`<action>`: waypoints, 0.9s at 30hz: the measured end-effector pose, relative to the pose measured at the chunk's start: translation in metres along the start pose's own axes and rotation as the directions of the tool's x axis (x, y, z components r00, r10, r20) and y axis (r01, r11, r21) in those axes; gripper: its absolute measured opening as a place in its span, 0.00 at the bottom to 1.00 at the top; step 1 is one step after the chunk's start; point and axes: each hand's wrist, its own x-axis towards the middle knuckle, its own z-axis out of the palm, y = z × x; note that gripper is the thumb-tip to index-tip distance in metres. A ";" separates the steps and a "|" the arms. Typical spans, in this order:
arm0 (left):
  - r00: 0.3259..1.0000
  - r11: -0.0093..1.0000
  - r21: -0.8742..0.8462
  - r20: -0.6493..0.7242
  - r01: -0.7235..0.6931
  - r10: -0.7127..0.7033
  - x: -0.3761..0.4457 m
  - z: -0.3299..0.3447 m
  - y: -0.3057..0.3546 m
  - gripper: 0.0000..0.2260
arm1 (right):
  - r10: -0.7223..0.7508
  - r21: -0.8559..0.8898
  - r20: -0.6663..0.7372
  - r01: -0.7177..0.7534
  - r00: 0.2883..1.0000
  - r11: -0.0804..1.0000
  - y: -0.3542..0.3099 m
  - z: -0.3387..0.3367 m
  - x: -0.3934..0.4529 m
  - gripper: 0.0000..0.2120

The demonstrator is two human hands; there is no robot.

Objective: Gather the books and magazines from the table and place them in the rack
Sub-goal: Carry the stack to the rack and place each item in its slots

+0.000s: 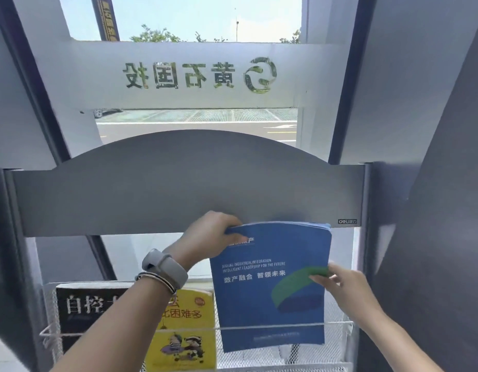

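Note:
A grey metal rack with a white wire-mesh shelf stands right in front of me. A blue magazine with white lettering and a green arc stands upright in the right part of the top shelf, its lower end behind the wire rail. My left hand grips the magazine's top left corner. My right hand holds its right edge with the fingertips. A black book and a yellow book stand in the same shelf to the left, partly hidden by my left forearm.
Behind the rack is a glass wall with a frosted band carrying mirrored lettering; a street shows through it. A dark grey wall closes off the right side. The wire rail runs along the shelf front.

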 end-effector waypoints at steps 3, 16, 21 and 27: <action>1.000 0.992 0.123 0.011 0.004 -0.005 -0.001 0.016 -0.003 0.10 | 0.044 -0.041 -0.008 -0.044 0.999 0.998 0.017 0.009 -0.002 0.05; 0.989 0.996 0.086 -0.149 0.014 -0.001 -0.004 0.057 0.000 0.16 | 0.152 -0.139 -0.015 -0.152 0.988 0.979 0.036 0.020 -0.008 0.04; 0.916 0.999 0.019 -0.399 -0.047 0.051 -0.048 0.068 -0.015 0.15 | 0.074 -0.143 -0.260 -0.114 0.963 0.983 0.031 0.027 -0.030 0.08; 0.792 0.965 -0.243 -0.568 0.099 -0.224 -0.142 0.112 -0.060 0.11 | 0.030 -0.024 0.021 -0.030 0.999 0.999 0.029 0.098 -0.085 0.03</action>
